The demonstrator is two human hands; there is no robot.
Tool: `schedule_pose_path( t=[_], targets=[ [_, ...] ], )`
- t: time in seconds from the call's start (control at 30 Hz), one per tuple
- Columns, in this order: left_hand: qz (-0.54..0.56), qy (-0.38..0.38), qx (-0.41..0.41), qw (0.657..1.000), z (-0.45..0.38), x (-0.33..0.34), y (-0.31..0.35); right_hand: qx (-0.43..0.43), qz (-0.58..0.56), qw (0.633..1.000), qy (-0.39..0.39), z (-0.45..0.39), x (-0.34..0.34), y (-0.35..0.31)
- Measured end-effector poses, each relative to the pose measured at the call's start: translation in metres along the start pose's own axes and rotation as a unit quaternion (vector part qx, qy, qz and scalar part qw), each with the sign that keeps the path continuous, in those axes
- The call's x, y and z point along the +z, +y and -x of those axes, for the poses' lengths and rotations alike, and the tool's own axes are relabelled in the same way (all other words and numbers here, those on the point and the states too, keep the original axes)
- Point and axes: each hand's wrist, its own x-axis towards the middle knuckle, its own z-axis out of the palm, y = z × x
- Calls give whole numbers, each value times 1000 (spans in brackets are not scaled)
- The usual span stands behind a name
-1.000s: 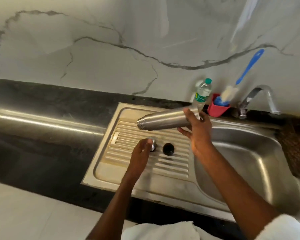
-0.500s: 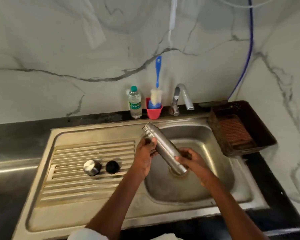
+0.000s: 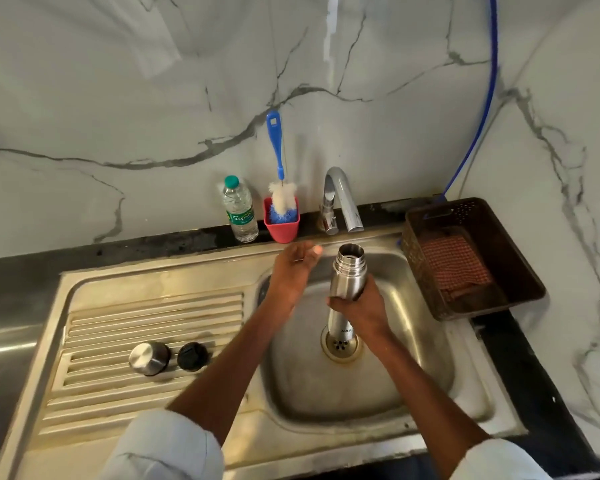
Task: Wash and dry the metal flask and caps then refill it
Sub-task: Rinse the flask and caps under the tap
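Starting from the left, you've got both caps parked on the ribbed drainboard (image 3: 153,313): the steel cap (image 3: 149,357) and the black inner cap (image 3: 192,356) just beside it, well apart from your hands; behind them on the dark counter stands a plastic water bottle (image 3: 239,211), then a red cup (image 3: 281,225) with a blue-handled bottle brush (image 3: 278,161) poking out of it; your left hand (image 3: 293,268) is up over the back edge of the sink basin (image 3: 413,368), fingers loose and mostly straight, holding nothing, near the tap (image 3: 342,199) but not touching it; your right hand (image 3: 359,308) has its fingers curled round the middle of the metal flask (image 3: 347,271), which stands roughly upright over the drain (image 3: 340,346), open mouth up, just below the spout; off to the right sits a brown basket (image 3: 520,271) with a checked cloth (image 3: 454,265) inside
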Motion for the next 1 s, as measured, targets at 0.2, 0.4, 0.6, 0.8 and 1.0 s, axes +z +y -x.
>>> schedule_pose_path(
  t=[0.2, 0.4, 0.6, 0.8, 1.0],
  targets=[
    [-153, 27, 71, 985, -51, 32, 2, 13, -5, 1000, 7, -20, 2, 7],
    [-222, 42, 79, 971, -90, 58, -3, 17, 13, 1000, -4, -41, 6, 12],
    [-206, 95, 133, 965, -104, 57, -18, 22, 14, 999, -19, -51, 7, 12],
    [-134, 114, 115, 978, -102, 60, -29, 29, 20, 999, -26, -46, 8, 18],
    [-133, 121, 105, 978, -104, 62, -35, 38, 17, 999, -25, -43, 8, 22]
  ],
)
